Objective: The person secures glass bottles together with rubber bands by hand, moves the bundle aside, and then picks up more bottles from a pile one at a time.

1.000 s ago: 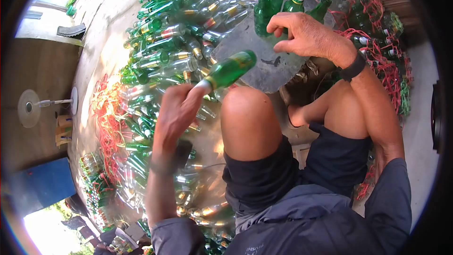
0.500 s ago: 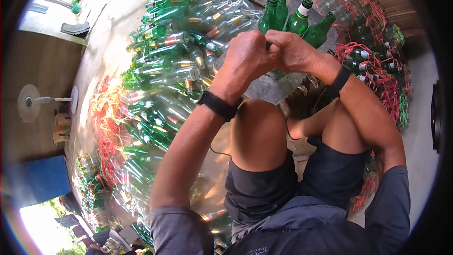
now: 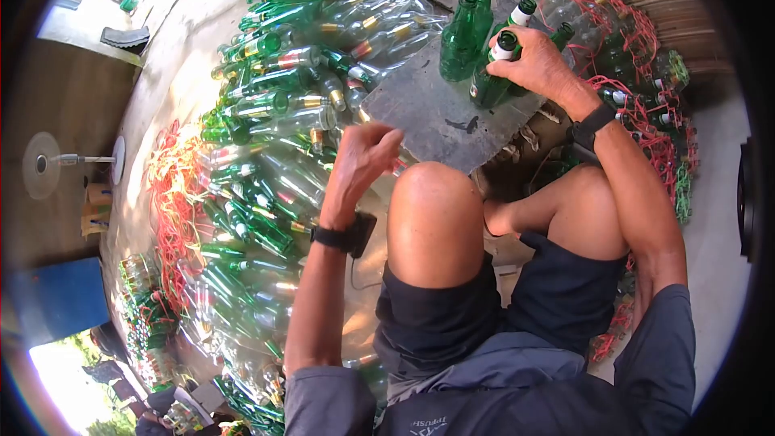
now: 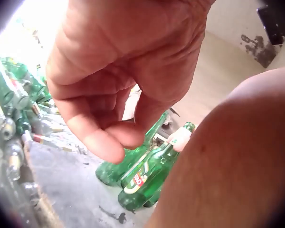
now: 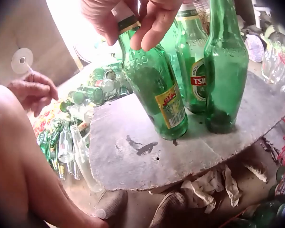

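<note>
By its neck, the right hand (image 3: pixel 537 64) holds a green bottle (image 3: pixel 487 87), which leans a little on the grey slab (image 3: pixel 436 113). In the right wrist view, fingers and thumb of the right hand (image 5: pixel 137 21) pinch that bottle (image 5: pixel 156 90), with a yellow label low on its side. Other green bottles (image 3: pixel 460 40) stand close around it, one with a red and white label (image 5: pixel 198 80). The left hand (image 3: pixel 361 157), above the person's knee and left of the slab, has loosely bent fingers with nothing in them, as the left wrist view also shows (image 4: pixel 118 80).
A large heap of green and clear bottles (image 3: pixel 282 105) lies left of the slab. Red string (image 3: pixel 173 210) is tangled beside it. Bottles bundled in red netting (image 3: pixel 638 97) are at the right. A fan (image 3: pixel 42 165) stands at the far left.
The left hand has moved from the right hand back toward the lower left, and the bottle it held a second ago is gone from it. The right hand now holds a bottle on the slab.
</note>
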Tool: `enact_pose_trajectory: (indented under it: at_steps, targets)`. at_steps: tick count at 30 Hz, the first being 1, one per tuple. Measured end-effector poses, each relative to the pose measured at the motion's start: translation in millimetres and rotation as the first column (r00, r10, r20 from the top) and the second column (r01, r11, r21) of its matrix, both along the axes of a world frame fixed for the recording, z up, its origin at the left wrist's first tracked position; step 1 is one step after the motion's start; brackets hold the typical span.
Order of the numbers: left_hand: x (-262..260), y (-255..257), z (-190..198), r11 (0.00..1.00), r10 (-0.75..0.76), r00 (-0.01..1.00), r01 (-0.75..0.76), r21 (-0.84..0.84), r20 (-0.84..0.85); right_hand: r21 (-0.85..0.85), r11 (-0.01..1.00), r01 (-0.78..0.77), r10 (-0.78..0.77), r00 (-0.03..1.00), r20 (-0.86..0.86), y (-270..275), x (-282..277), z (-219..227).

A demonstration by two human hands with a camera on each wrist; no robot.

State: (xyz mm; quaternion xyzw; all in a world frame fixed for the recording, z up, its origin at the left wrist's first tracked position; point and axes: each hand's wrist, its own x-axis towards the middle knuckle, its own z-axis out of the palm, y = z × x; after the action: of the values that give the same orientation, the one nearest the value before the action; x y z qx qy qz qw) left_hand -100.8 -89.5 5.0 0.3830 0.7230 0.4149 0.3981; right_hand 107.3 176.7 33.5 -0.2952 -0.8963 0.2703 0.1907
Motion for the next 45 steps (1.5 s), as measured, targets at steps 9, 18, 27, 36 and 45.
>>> enact_pose_trajectory:
  at_steps: [9, 18, 27, 36, 45]
  targets:
    - [21.5, -120.3, -96.7, 0.938, 0.34, 0.912, -0.311, -0.154, 0.229, -0.255, 0.956, 0.147, -0.151, 0.989, 0.005, 15.6, 1.4, -6.3]
    - [64.2, -191.0, -137.1, 0.873, 0.449, 0.869, -0.376, -0.311, 0.21, -0.303, 0.942, 0.147, -0.162, 0.986, -0.027, 11.9, -1.2, 0.6]
    - [89.7, -239.6, -147.6, 0.8, 0.547, 0.808, -0.427, -0.42, 0.22, -0.281, 0.945, 0.165, -0.171, 0.985, 0.001, 39.1, 2.5, -22.2]
    - [96.0, -309.8, -186.6, 0.685, 0.699, 0.676, -0.539, -0.49, 0.234, -0.342, 0.922, 0.182, -0.155, 0.982, 0.105, 57.6, 9.5, -26.3]
    - [7.9, -354.2, -219.7, 0.507, 0.833, 0.553, -0.778, -0.37, -0.023, -0.318, 0.934, 0.166, -0.108, 0.975, 0.194, 57.3, 13.8, -12.3]
